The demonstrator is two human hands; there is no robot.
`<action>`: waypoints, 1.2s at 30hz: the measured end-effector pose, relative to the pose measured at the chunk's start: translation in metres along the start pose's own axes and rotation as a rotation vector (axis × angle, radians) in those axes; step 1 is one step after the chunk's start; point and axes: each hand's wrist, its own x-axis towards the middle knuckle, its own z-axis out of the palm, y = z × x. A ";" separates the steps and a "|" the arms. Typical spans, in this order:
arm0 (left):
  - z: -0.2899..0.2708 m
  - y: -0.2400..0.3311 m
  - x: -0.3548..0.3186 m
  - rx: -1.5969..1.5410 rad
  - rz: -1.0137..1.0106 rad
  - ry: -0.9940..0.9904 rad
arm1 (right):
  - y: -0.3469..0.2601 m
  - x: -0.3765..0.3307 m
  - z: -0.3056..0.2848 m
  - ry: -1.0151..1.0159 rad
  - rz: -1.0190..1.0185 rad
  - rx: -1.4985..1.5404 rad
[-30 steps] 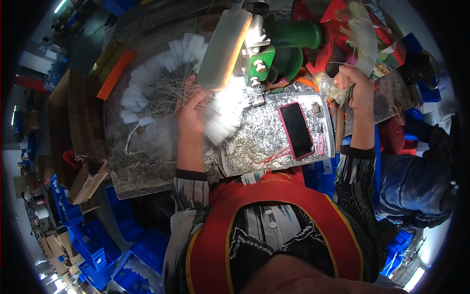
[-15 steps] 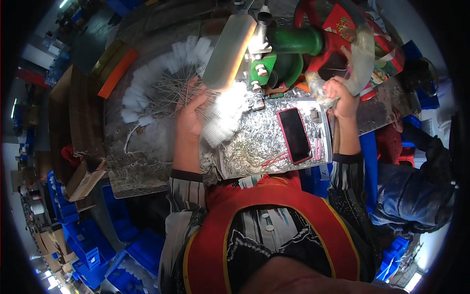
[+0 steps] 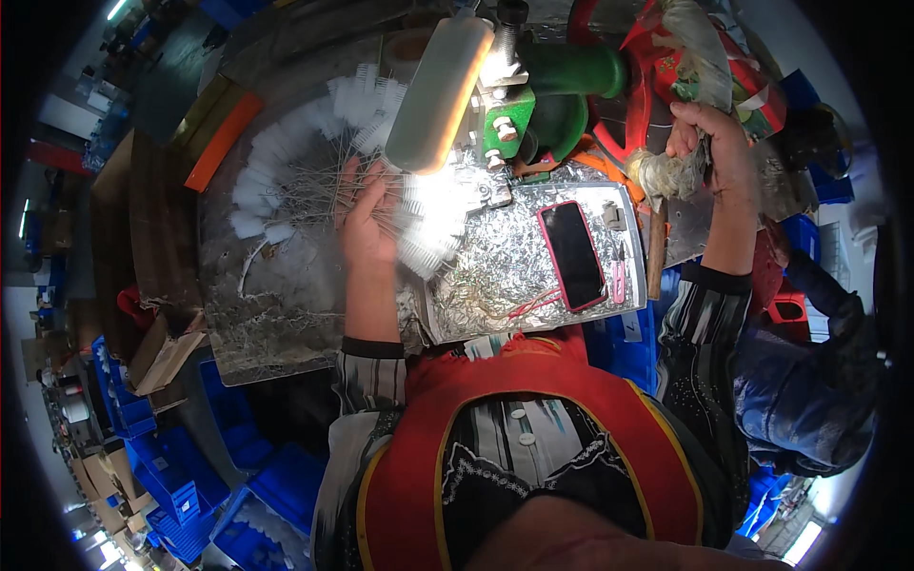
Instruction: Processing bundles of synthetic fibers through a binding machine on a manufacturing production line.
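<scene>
My left hand (image 3: 367,224) rests on a fan of wire-stemmed white bottle brushes (image 3: 305,157) spread over the grey worktable (image 3: 276,305), fingers closed around a bunch of their stems beside a bright white tuft (image 3: 433,224). My right hand (image 3: 709,138) is raised at the upper right, gripping a bundle of pale fibre (image 3: 666,171) next to a red wheel (image 3: 657,57). A green machine (image 3: 552,90) with a long lamp (image 3: 438,81) stands between my hands.
A foil-covered tray (image 3: 495,276) in front of me carries a black phone in a red case (image 3: 571,252) and red wires. Blue crates (image 3: 162,476) and cardboard boxes (image 3: 157,347) sit lower left. Another person in blue (image 3: 809,381) is at the right.
My right hand has swung left and up toward the red wheel with the fibre bundle. My left hand stays on the brush stems, shifted slightly.
</scene>
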 end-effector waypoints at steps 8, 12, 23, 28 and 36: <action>0.000 0.004 -0.003 0.027 0.043 0.050 | 0.064 -0.013 0.024 0.304 -0.378 0.073; 0.021 0.015 -0.008 0.268 -0.099 0.000 | 0.121 0.002 0.012 0.094 -0.544 0.116; -0.003 0.011 -0.011 0.006 -0.244 -0.163 | 0.049 -0.013 0.016 0.201 -0.099 0.152; 0.000 0.003 -0.014 -0.008 -0.181 -0.133 | 0.064 -0.007 0.002 0.143 -0.149 0.229; 0.001 -0.001 -0.013 0.051 -0.112 -0.120 | 0.043 -0.005 0.003 0.166 -0.078 0.214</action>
